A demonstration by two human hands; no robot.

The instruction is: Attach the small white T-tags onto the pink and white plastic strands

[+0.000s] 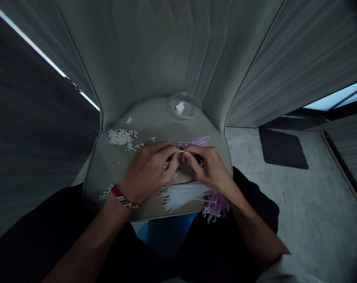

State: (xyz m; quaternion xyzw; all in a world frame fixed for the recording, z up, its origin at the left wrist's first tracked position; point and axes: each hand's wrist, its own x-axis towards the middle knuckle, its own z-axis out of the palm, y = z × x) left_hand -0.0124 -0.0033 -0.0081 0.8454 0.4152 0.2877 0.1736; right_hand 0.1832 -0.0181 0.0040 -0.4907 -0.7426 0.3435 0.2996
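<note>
Above the chair seat, my left hand [150, 167] and my right hand [206, 163] meet fingertip to fingertip. Both pinch a small thin white piece [181, 151]; its exact shape is mostly hidden by the fingers. Below my hands lies a bundle of thin white plastic sticks [178, 196]. Beside it, under my right wrist, are pink sticks with white ends [216, 204]. More pink sticks [200, 140] lie just beyond my right fingers. Left of my left hand is a pile of tiny whitish plastic pieces [121, 136], some branched or T-shaped.
A clear round plastic dish [193, 104] holding a white scrap [180, 107] sits near the chair's backrest [166, 51]. More white pieces [105, 194] lie by my left wrist. A blue object [166, 236] shows below the seat edge. A dark mat [281, 149] lies on the floor.
</note>
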